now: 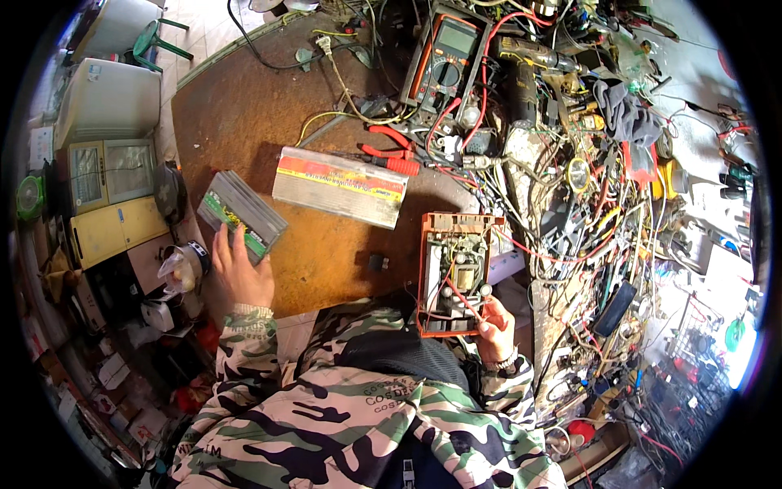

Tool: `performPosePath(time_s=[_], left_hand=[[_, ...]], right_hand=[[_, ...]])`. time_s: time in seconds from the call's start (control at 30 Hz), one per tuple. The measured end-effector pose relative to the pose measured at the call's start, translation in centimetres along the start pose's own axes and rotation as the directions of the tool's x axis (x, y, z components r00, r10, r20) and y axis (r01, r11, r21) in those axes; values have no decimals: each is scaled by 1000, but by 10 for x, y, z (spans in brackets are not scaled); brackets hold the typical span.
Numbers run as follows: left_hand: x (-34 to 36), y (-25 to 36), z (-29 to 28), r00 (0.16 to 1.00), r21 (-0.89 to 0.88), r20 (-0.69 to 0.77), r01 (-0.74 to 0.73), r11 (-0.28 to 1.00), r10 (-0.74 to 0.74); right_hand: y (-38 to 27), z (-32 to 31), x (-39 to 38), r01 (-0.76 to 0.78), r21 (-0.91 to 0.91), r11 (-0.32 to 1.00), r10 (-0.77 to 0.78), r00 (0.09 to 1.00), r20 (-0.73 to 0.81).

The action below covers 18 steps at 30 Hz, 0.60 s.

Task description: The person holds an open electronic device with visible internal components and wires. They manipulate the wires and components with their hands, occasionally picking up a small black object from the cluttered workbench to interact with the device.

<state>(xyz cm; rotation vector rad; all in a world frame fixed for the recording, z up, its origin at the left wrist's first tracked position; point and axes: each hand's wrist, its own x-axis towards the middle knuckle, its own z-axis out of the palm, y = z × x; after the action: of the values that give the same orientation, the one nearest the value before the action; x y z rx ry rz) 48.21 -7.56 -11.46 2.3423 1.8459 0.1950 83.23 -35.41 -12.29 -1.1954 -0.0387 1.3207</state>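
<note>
Orange walls surround the bare circuit board (pixel 466 259) in the opened case (pixel 453 222) that our right hand (pixel 495 330) grips by its near right corner, to the right of and nearer to us than the silver box (pixel 340 189). Our right thumb lies over the case's edge; the other fingers are mostly hidden underneath. Left of the silver box, our left hand (pixel 244 273) reaches onto the grey box (pixel 244 213), fingers stretched over its green label; we cannot tell whether they clasp it or only touch it, nor whether it rests fully on the bench (pixel 232 114). Beyond the silver box lie the red-handled pliers (pixel 389 147), with the meter (pixel 448 69) farther off to the right; a small black piece (pixel 378 262) sits on its near side. We judge the step in hand to be handling two units at once, supporting the opened case while attending to the grey box. Shifting the grey box would call for our left thumb and fingers firmly around its sides, with the case kept level to protect its exposed parts.
</note>
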Motion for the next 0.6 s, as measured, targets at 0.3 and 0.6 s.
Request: performPosePath(time_s=[0.3, 0.6], left_hand=[[1, 25, 47, 959, 93, -226, -152, 984, 169], [-18, 36, 73, 741, 342, -424, -401, 850, 520]], right_hand=[[-2, -32, 58, 75, -173, 982, -48, 986, 157], [35, -72, 75, 286, -136, 949, -259, 948, 187]])
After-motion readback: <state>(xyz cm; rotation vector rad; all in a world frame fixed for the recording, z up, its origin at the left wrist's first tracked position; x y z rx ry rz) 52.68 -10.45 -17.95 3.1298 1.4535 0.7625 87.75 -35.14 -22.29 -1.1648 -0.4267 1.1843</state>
